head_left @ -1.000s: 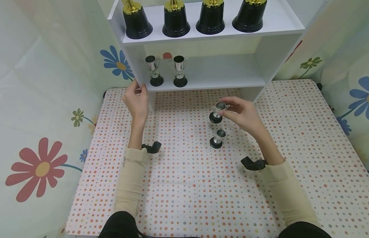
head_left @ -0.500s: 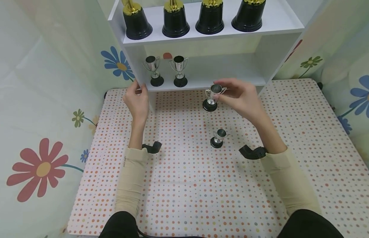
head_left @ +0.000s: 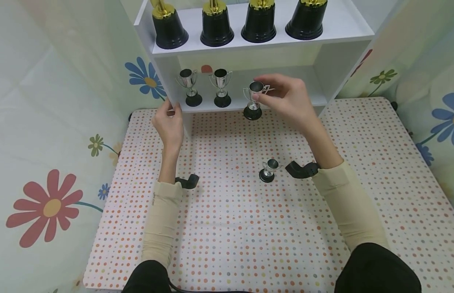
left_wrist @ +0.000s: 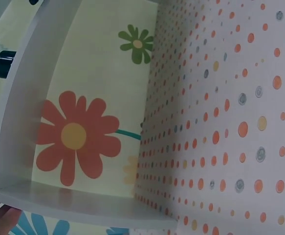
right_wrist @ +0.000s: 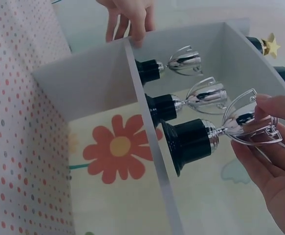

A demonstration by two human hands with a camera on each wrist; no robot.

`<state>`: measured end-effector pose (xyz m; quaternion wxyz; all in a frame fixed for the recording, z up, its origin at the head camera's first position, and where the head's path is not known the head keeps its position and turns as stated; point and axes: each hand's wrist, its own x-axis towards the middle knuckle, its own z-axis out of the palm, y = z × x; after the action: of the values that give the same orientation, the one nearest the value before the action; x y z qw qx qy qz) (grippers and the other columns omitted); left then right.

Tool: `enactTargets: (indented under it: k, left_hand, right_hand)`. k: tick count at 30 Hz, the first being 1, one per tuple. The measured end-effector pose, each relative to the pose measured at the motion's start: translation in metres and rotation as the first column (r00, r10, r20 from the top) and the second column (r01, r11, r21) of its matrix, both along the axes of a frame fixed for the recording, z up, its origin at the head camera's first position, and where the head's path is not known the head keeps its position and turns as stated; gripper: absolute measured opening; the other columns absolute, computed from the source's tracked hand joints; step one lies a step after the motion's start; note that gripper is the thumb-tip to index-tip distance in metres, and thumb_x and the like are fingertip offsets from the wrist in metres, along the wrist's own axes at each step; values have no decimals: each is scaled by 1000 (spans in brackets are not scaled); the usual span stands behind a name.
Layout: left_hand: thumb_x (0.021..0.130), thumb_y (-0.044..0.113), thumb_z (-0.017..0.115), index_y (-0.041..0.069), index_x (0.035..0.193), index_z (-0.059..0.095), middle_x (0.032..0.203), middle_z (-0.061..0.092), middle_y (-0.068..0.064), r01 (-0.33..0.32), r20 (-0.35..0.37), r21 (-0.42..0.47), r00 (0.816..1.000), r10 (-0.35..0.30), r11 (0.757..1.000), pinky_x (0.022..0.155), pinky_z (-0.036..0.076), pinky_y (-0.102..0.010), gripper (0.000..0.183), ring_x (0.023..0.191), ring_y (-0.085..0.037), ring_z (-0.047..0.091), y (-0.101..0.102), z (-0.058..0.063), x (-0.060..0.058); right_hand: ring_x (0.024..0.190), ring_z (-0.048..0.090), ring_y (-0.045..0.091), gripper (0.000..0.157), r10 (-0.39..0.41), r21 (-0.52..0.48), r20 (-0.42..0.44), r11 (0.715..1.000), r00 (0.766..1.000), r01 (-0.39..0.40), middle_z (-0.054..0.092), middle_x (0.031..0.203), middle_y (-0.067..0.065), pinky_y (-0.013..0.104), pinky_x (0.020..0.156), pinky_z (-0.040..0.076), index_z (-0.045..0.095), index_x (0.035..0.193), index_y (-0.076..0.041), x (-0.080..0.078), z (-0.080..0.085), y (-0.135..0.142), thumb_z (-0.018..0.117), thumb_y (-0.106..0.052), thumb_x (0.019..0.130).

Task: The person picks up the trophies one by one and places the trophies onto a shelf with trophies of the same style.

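Note:
My right hand (head_left: pixel 285 97) pinches a small silver trophy cup (head_left: pixel 253 101) with a black base by its cup. It is held upright at the front edge of the white shelf unit's middle shelf (head_left: pixel 278 87); in the right wrist view its base (right_wrist: pixel 188 144) is close to the board's edge. Two similar trophy cups, a left one (head_left: pixel 190 87) and another (head_left: pixel 221 87), stand on that shelf's left half. My left hand (head_left: pixel 169 126) grips the front edge of the unit's left side panel, thumb and fingers on either side. Another small trophy cup (head_left: pixel 269 170) stands on the dotted table.
Several larger trophies with black bases and gold tops, one being a trophy (head_left: pixel 259 22) near the middle, line the upper shelf (head_left: pixel 344 28). A dotted cloth covers the table (head_left: pixel 219 228). A flowered curtain (head_left: pixel 66 122) hangs at the left.
My right hand has lifted the trophy cup off the table and carried it up and slightly left to the middle shelf's front edge. The left hand has stayed on the side panel.

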<state>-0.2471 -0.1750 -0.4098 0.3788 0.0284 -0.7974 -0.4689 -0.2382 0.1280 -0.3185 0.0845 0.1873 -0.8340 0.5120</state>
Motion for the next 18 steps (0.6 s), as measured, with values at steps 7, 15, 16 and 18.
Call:
enactTargets:
  k: [7,15,16,18]
  left_hand:
    - [100,5,62,2,126,71,116,76,-16,-3,5,2,1000,3,1000,84,60,-34,27,99,-27,74,-1,0,0]
    - [99,4,63,1,127,71,115,76,-17,0,-17,-8,1000,0,1000,83,61,-36,29,97,-28,74,0,-1,0]
    - [99,4,63,1,127,71,115,76,-17,0,-19,-6,1000,0,1000,83,61,-37,29,97,-28,74,0,-1,0]
    - [99,4,63,0,128,70,115,76,-18,1,-22,-5,1000,-1,1000,83,61,-38,29,96,-29,74,-1,-2,0]
  right_hand:
    - [101,71,6,44,-20,0,-1,1000,1000,20,70,132,9,22,94,56,70,131,-10,-19,2,-4,80,-23,90]
    - [111,66,10,45,-42,-15,3,999,999,42,69,133,9,25,99,55,70,131,-8,-35,-1,-2,79,-23,90]
    - [112,66,9,45,-47,-14,4,999,999,47,69,134,9,24,99,54,70,131,-8,-36,-1,-2,79,-23,90]
    - [111,66,9,45,-54,-13,3,998,999,54,69,134,9,24,98,54,70,131,-8,-39,-1,-2,79,-23,90]
